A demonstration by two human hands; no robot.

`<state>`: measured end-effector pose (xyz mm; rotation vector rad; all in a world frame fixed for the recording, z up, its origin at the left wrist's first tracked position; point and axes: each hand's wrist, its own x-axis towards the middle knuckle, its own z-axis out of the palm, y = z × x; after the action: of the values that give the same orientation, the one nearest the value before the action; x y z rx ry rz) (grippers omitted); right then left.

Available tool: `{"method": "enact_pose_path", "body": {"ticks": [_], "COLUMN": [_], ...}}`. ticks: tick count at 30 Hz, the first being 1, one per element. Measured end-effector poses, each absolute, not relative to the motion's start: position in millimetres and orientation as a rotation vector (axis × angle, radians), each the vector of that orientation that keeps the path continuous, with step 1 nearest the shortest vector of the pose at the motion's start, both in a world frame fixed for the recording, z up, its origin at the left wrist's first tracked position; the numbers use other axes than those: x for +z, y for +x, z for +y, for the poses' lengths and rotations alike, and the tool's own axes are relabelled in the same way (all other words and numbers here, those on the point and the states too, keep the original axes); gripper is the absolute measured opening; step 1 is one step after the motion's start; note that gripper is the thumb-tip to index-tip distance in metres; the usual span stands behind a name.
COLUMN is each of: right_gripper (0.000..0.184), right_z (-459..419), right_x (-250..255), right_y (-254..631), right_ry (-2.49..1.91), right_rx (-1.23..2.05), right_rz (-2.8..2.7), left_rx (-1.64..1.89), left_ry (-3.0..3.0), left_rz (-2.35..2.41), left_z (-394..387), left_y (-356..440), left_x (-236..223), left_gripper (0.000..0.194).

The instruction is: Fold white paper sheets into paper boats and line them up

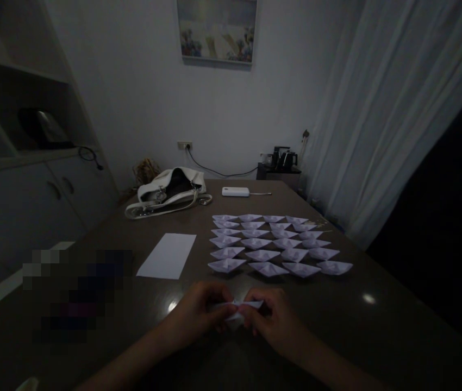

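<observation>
Between my two hands, above the near part of the dark table [296,347], is a small folded paper boat [255,304]. My left hand [200,312] pinches its left side, thumb in front and fingers behind. On the right side my right hand [269,315] grips it the same way, the two thumbs almost meeting at the middle. My fingers cover much of the boat. Just beyond the hands stand several finished white paper boats [226,265] in neat rows. A flat white sheet of paper [168,255] lies to the left of them.
At the far left of the table sits a white handbag [174,187], its top gaping. A white power bank [235,191] with a short cable lies near the back edge. Left on the table is a blurred-out patch [88,293]. Sheer curtains [361,108] hang on the right.
</observation>
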<state>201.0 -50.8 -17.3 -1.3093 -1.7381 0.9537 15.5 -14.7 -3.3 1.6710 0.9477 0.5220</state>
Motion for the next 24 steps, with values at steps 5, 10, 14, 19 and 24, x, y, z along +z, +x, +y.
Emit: {"method": "enact_pose_path", "body": {"ticks": [5,10,14,19,24], "right_gripper": [0.014,0.016,0.017,0.018,0.021], "right_z": [-44,-39,-43,-44,-37], "right_x": [-22,-23,-18,-16,-24], "right_y": [210,216,214,211,211], "right_ry": [-1.225,-1.245,-1.218,-1.107,-1.067], "right_rx": [1.021,1.012,0.871,0.977,1.179], "right_rz": [-1.676,-1.652,-1.766,-1.747,-1.540], "left_rx": [0.449,0.500,0.486,0.522,0.649], "left_ry": [1.591,1.656,1.834,1.772,1.934], "left_rz": [0.894,0.995,0.918,0.890,0.946], "left_z": [-10,-9,-12,-13,-14], "left_y": [11,9,10,12,14], "left_x": [-11,-8,-6,-10,-9], "left_gripper": [0.021,0.023,0.028,0.044,0.038]}}
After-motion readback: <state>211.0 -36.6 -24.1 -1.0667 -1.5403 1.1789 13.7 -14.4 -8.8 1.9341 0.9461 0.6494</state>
